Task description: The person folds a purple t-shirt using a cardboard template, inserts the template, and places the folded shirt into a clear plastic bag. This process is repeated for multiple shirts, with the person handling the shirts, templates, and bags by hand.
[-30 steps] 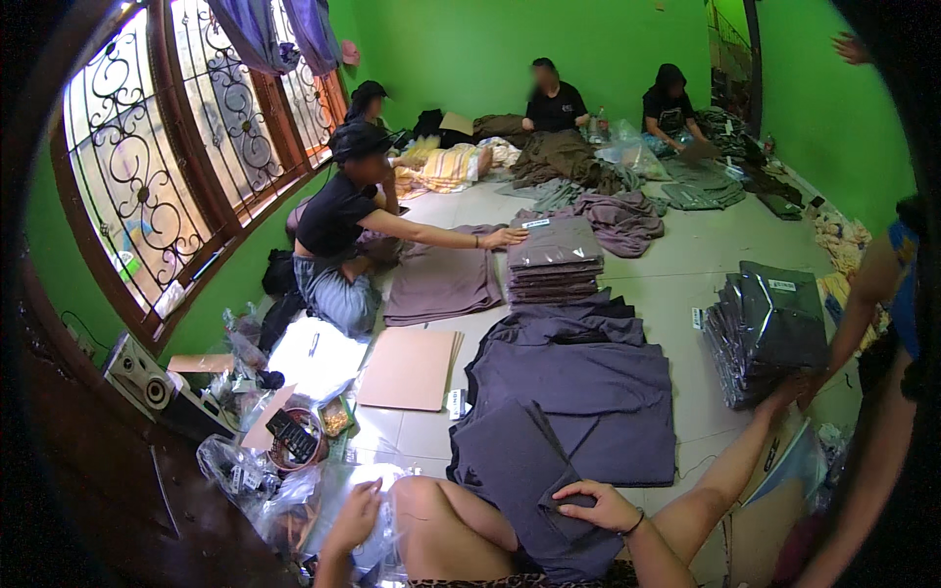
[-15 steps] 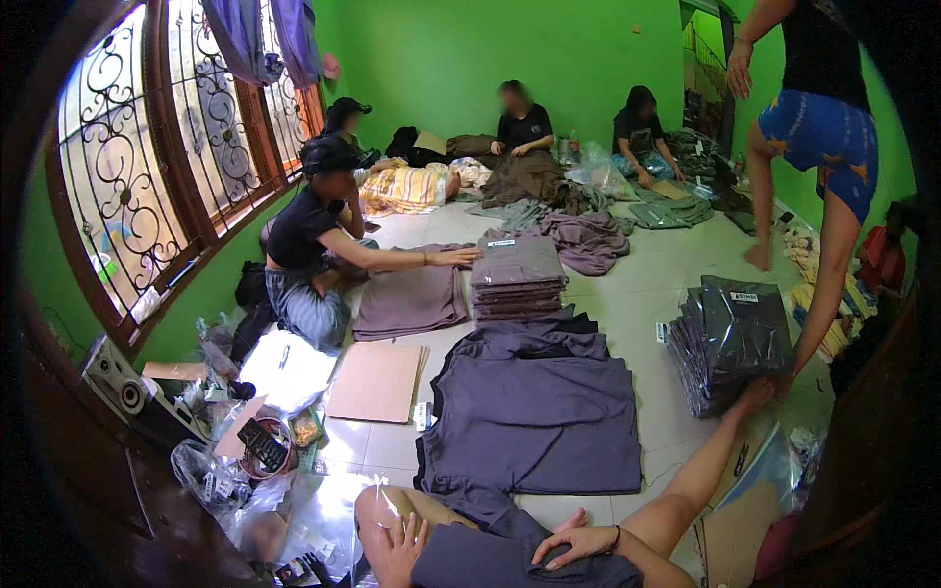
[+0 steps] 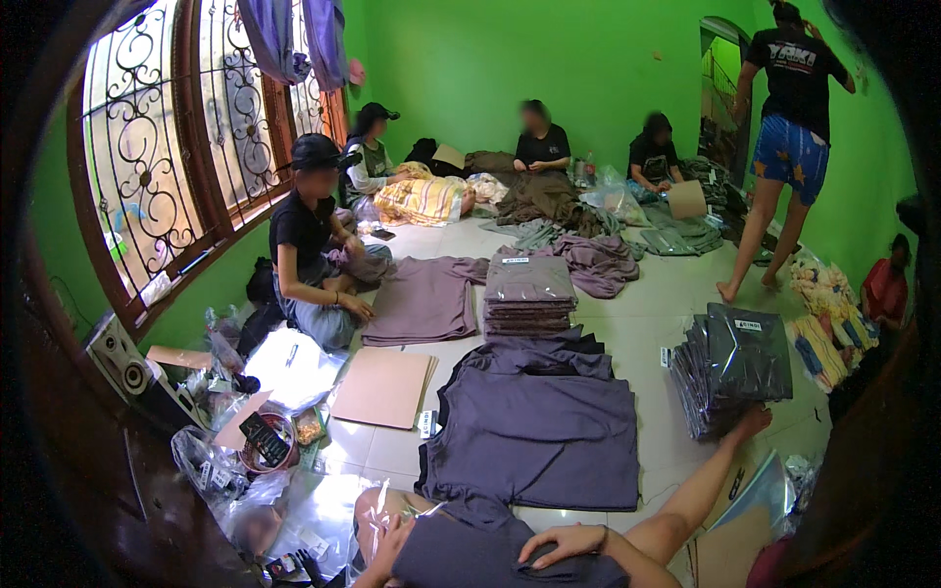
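I see bagged dark shirts (image 3: 740, 367) fanned at right with white labels, and a labelled stack (image 3: 529, 294) mid-floor.

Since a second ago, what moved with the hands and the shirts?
The right hand shifted from the shirt spread on the floor onto the folded dark shirt on the lap. The left hand came in to that shirt's left edge, beside a clear bag. A standing person walked in at the right and on toward the doorway. The flat shirt, cardboard and stacks stayed put.
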Demonstrator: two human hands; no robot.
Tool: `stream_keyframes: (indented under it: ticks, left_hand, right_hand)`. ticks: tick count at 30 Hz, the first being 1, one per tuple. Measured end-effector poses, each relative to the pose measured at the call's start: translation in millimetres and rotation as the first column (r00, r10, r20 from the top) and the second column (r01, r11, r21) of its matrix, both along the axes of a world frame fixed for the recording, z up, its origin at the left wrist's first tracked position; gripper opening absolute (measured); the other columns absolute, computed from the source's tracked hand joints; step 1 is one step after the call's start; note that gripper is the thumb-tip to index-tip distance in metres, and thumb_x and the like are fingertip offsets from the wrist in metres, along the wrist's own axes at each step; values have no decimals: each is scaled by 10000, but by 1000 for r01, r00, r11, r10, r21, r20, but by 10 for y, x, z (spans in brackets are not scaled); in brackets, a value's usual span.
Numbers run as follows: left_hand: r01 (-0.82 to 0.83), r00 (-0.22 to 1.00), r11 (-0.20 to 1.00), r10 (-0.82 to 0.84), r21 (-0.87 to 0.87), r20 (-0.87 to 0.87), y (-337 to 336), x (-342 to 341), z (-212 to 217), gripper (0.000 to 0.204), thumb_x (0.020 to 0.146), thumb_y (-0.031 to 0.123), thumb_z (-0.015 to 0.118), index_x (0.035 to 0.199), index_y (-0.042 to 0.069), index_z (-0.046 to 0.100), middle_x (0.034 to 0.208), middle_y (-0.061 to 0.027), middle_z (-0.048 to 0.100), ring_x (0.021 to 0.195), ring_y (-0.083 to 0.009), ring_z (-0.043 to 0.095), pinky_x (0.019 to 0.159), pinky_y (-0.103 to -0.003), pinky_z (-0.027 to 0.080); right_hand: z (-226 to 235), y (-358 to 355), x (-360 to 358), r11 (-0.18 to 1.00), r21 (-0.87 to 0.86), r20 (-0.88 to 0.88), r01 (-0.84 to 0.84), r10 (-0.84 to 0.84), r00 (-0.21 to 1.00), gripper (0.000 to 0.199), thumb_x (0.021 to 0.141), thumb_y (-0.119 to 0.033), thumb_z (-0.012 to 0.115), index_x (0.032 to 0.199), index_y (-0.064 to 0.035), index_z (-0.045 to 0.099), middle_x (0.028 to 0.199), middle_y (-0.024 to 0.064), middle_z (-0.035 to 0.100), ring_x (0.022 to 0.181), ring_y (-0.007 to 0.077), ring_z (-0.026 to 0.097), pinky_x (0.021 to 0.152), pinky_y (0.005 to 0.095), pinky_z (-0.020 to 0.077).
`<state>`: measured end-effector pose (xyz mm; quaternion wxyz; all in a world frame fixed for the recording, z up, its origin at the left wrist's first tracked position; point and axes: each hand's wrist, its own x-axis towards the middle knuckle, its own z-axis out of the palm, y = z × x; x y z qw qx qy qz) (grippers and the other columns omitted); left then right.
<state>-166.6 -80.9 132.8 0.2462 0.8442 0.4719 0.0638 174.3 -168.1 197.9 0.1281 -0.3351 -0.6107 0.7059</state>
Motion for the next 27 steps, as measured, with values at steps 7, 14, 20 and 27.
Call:
stream_keyframes:
  ticks: [7,14,20,27]
  left_hand:
    - [-141,773,834,429,-533,467,291,-137,729,396,916,230,318,1177,-27,467,1214,-176,479,1207,-270,370,1016,-360,246]
    - [-249,938,958,202,142,283,365,517,965,412,924,257,278,1174,-1,480,1216,-168,473,1213,-315,347,1027,-504,139]
    - [-443,832,895,389,51,395,813,349,1027,441,915,292,332,816,-54,587,743,-281,554,690,-416,555,636,-465,413]
    - [-672,221,687,543,-277,810,1268,-808,1705,365,882,249,378,1053,-18,559,993,-91,599,837,-196,559,743,-302,436]
  right_hand:
    - [34,334,-268,985,-126,-50,121,-128,991,355,818,-226,602,1118,-44,546,1126,50,530,1067,127,450,941,248,312]
    - [413,300,-308,981,167,28,96,-102,994,342,815,-248,606,1103,-68,569,1101,45,558,1059,134,472,944,259,314]
    - [536,221,-376,942,95,58,323,-329,943,351,809,-260,613,1106,-78,571,1091,45,566,1057,131,475,944,260,313]
    - [779,467,-401,898,167,-182,407,-377,908,325,782,-152,642,1077,-32,576,1052,37,574,1004,113,491,900,237,353]
